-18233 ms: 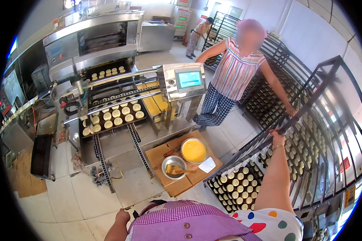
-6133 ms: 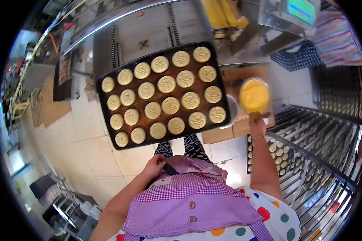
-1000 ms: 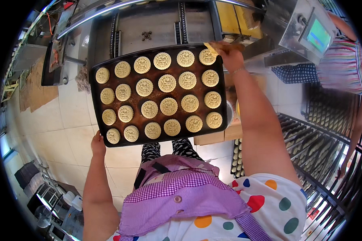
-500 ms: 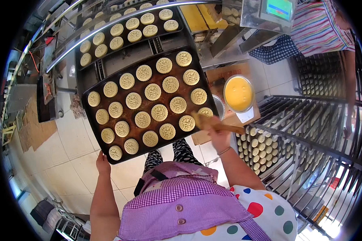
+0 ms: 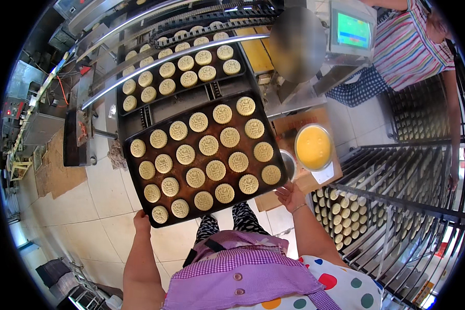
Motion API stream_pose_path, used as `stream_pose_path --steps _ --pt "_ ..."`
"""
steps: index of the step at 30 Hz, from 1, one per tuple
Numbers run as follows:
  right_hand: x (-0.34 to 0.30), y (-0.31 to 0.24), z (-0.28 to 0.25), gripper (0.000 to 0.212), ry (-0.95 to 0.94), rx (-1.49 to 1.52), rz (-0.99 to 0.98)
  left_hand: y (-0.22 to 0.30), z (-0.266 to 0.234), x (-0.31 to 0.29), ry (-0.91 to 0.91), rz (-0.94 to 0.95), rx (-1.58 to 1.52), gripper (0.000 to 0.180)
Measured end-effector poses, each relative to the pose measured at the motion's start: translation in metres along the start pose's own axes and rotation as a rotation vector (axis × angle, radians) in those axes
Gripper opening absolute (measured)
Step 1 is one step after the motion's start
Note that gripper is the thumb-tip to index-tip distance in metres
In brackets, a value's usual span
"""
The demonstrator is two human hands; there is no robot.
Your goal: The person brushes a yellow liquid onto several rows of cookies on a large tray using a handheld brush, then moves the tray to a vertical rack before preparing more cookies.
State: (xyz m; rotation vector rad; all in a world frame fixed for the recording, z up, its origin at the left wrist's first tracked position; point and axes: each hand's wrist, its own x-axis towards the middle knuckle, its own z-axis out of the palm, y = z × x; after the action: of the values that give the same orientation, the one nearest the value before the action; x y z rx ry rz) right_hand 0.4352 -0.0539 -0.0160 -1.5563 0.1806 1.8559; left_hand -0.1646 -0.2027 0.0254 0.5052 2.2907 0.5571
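Observation:
A dark baking tray (image 5: 187,168) lies tilted in front of me, with several rows of round stamped mooncakes (image 5: 216,170) on it. My left hand (image 5: 142,221) is closed on its near left corner; the fingertips are partly hidden there. At the near right corner is my right hand (image 5: 291,197), its fingers apart beside the tray's edge and no brush in it. Just past that hand, a metal bowl (image 5: 289,164) is partly covered by the tray. A round container of yellow liquid (image 5: 313,148), like egg wash, stands beyond it.
Another tray of mooncakes (image 5: 167,70) sits farther along the chain conveyor (image 5: 212,92), under a metal rail (image 5: 175,56). Tall racks (image 5: 398,175) loaded with trays stand at right. A person in a striped top (image 5: 413,49) is at the far right, near a screen (image 5: 353,29).
The wooden-handled brush has left my right hand and is out of sight. That hand has moved from over the mooncakes to the tray's near right corner. My left hand stays at its corner.

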Motion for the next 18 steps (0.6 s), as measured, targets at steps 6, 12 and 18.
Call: stream_pose_path --steps 6,12,18 --pt "-0.001 -0.057 0.068 0.067 -0.181 -0.110 -0.154 0.034 0.011 -0.006 -0.339 -0.267 -1.058 0.053" --pt "0.010 -0.042 0.101 0.070 0.192 -0.244 -0.512 0.054 0.010 -0.026 -0.314 -0.410 -1.198 0.054" --pt "-0.084 0.037 0.051 0.067 0.493 -0.313 -0.483 0.000 -0.026 -0.059 -0.348 -0.215 -1.111 0.040"
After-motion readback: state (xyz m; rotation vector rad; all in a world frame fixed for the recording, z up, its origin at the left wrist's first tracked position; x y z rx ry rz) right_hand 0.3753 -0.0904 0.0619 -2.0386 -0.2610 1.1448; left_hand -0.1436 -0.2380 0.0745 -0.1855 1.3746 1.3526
